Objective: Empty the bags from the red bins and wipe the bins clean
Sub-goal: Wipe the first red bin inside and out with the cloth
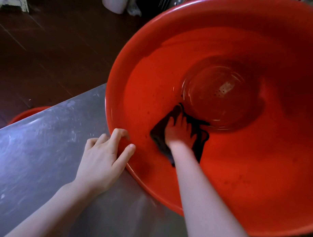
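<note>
Wiping inside red bin (226,41), set at desk (36,140) edge. Gripped at rim by left hand (104,157), fingers curled, likely for steadying. Dark cloth (157,136) pressed to inner wall under right hand (178,133), fingers spread.

Left hand (104,157) curled — right hand (178,133) flat.

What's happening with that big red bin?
A person is wiping the inside of the red bin with a dark cloth. The right hand presses the cloth against the inner wall near the bottom, while the left hand grips the rim to steady it. The bin sits on a metal table, and no bag is inside it.
</note>
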{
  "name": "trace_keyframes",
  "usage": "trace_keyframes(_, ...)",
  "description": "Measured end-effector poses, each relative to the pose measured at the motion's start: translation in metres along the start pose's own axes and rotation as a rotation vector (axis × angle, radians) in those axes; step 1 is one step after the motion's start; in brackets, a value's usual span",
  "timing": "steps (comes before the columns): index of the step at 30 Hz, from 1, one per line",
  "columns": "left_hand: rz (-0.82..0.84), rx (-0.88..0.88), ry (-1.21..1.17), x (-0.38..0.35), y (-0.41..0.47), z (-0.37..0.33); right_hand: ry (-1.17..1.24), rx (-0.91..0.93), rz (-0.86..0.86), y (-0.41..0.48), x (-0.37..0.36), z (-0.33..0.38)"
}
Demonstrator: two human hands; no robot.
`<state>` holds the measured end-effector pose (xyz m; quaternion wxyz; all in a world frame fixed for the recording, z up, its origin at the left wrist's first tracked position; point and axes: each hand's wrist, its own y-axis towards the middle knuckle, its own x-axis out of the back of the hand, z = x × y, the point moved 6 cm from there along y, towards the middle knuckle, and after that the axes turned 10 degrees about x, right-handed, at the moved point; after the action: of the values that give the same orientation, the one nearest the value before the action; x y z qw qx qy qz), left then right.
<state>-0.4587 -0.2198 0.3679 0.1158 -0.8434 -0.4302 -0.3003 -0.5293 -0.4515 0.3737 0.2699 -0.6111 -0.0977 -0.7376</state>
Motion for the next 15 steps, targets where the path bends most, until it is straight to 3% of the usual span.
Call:
trace_keyframes(5,0.006,0.000,-0.021,0.004,0.000,-0.003,-0.118,0.443,-0.184,-0.117,-0.036,0.055)
trace_keyframes(8,0.024,0.006,-0.015,0.004,0.001,-0.004,-0.060,0.380,-0.168,-0.099,-0.032,0.048)
trace_keyframes(12,0.044,0.005,-0.027,0.007,-0.008,-0.003,-0.009,0.094,-0.054,-0.010,-0.003,0.006)
trace_keyframes(15,0.059,-0.049,0.012,0.016,-0.010,0.000,-0.023,0.085,0.004,0.027,0.005,-0.018)
